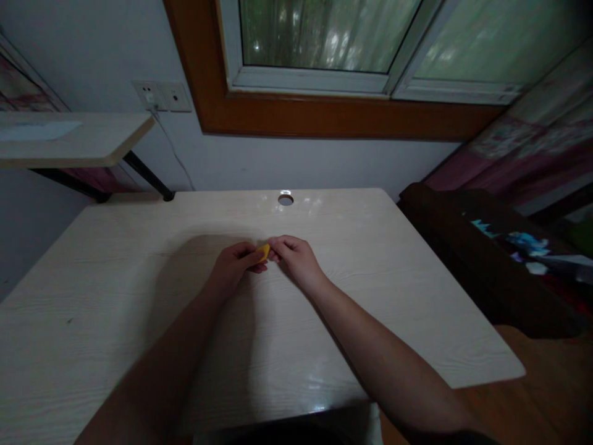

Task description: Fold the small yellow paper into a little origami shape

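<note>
One small yellow piece (264, 251), flat-looking and angular, too small and blurred to name its material, held between the thumb and curled fingers of the left hand (233, 262). Under both hands, a pale counter (361, 346) with fine wood grain, a smooth sheen and rounded corners; straight ahead of the fingertips, a round hole (286, 200) near its far edge. Beyond the hands, a white wall (287, 162) and a window frame (324, 117) of glossy brown wood. Ahead and well left of the left hand, a raised shelf (132, 128) on black metal legs, with a white sheet (39, 130) lying flat on it. Well right of the right hand (295, 254), dark wooden furniture (491, 284) with crumpled blue, white and red scraps (528, 243); hard to tell whether inside or on top. Both forearms bare, stretched forward and converging. Left hand clamped on the yellow piece; right hand bent inward, fingers curled, tips right beside the piece's far corner; cannot tell whether pinching it.
</note>
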The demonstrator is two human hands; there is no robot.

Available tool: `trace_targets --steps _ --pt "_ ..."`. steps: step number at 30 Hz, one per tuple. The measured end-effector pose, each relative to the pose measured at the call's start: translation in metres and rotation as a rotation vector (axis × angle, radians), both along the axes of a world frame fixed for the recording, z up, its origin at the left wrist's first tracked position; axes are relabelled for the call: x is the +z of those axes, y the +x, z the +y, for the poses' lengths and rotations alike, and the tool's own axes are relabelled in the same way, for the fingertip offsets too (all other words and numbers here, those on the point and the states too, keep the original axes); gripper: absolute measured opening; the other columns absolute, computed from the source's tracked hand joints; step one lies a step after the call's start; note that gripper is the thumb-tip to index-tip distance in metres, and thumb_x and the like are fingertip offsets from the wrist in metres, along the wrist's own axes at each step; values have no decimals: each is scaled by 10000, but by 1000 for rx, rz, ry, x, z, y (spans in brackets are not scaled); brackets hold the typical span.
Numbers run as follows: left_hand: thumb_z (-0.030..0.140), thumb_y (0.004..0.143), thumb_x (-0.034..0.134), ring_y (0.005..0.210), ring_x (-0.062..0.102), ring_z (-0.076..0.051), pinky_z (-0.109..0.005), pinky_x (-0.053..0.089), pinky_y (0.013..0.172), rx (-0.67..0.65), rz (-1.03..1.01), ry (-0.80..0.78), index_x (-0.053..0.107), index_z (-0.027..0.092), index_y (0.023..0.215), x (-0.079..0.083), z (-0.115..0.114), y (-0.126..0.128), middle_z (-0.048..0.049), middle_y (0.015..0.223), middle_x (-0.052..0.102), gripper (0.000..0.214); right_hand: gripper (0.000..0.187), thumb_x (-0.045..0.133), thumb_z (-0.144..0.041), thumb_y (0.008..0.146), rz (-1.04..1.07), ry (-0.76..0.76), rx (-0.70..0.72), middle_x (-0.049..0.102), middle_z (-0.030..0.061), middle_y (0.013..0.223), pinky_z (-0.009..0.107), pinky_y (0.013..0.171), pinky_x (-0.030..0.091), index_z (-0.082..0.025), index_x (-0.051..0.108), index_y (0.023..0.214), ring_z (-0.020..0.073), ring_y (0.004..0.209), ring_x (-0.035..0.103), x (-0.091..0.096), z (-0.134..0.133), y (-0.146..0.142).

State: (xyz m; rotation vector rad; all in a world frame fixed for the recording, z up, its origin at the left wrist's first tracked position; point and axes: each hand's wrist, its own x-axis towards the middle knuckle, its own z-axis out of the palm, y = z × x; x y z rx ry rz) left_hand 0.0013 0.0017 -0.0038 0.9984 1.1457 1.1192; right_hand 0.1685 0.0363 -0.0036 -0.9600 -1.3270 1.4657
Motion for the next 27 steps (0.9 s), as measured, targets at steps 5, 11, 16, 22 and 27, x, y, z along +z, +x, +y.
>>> trace_targets --steps 5,11,16,22,27 --pt "395 692 809 626 653 -145 -251 520 616 35 -26 -12 680 148 736 2 -1 0 -29 689 701 282 340 668 -501 798 25 -25 63 624 12 659 270 619 428 -166 711 756 117 600 516 2 0 1" --pt "422 697 800 629 644 -145 -264 523 626 21 7 14 695 145 765 2 0 -1 -34 705 699 305 310 723 -454 749 23 -57 97 638 13 674 274 615 424 -159 730 844 113 597 517 -4 1 1" --pt "422 688 806 612 639 -138 -256 519 616 11 20 15 685 149 741 -1 0 -3 -29 689 697 304 280 726 -438 747 26 -51 111 629 5 661 263 603 411 -162 707 789 107 592 515 -6 3 2" --pt "439 690 797 613 644 -149 -268 528 615 -9 64 9 682 154 733 1 0 -3 -34 688 700 311 283 729 -445 732 12 -57 90 617 -1 644 260 581 390 -165 695 755 107 580 499 -3 1 2" --pt "446 713 777 614 639 -141 -263 526 615 -38 71 24 686 150 734 1 0 -2 -38 708 699 310 260 723 -419 745 10 -50 85 597 -7 623 259 580 379 -162 685 730 105 573 491 -5 1 3"
